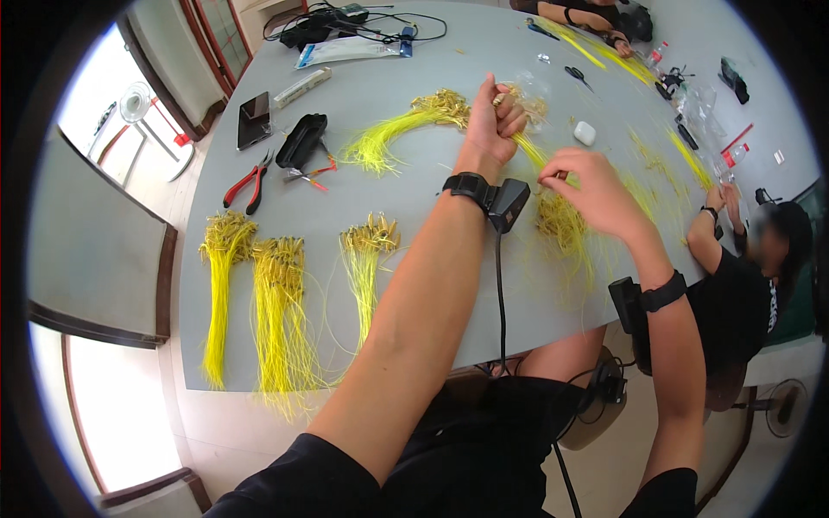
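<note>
Between clenched left hand [494, 121] and pinching right hand [591, 192], yellow wire bundle [537, 160] slanting down-right.

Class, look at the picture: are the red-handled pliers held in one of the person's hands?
No: the red-handled pliers lie on the grey table, apart from both hands, beside a black phone.

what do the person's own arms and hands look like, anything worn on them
Both forearms are bare, with short black sleeves at the picture's lower edge. The left hand and right hand wear no gloves. Each wrist has a black strap carrying a small black box; a black cable hangs from the left box.
</note>
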Available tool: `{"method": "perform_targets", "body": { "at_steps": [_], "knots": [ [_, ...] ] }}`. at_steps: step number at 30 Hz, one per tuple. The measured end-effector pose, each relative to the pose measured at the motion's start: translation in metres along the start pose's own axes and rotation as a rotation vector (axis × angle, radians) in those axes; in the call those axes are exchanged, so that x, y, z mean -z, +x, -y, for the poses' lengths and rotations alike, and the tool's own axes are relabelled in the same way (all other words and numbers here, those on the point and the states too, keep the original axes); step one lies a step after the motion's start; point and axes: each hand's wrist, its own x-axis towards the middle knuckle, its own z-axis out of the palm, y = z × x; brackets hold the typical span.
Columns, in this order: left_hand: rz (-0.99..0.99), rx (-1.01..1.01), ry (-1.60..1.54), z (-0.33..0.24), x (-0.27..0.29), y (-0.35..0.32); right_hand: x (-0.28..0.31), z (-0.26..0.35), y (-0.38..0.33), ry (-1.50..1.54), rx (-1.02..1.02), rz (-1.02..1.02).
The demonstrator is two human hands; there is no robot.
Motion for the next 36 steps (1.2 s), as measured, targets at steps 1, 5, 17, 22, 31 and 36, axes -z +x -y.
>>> {"method": "perform_targets", "body": {
  "at_steps": [1, 5, 17, 22, 31, 36],
  "knots": [
    [0.038, -0.028, -0.001, 0.000, -0.001, 0.001, 0.005, -0.002, 0.003, 0.025, -0.013, -0.045],
    [-0.007, 0.009, 0.083, 0.000, -0.004, -0.003, 0.020, -0.020, 0.022, 0.212, -0.059, -0.144],
    [0.072, 0.229, 0.434, 0.002, -0.017, -0.013, 0.010, -0.080, 0.041, 0.538, -0.150, -0.294],
    [0.064, 0.267, 0.487, 0.004, -0.022, -0.016, 0.001, -0.090, 0.037, 0.606, -0.114, -0.321],
    [0.185, 0.408, 0.530, 0.003, -0.027, -0.020, 0.002, -0.095, 0.029, 0.559, -0.064, -0.448],
    [0.218, 0.387, 0.603, 0.004, -0.027, -0.019, -0.001, -0.092, 0.029, 0.581, 0.004, -0.432]
  ]
}}
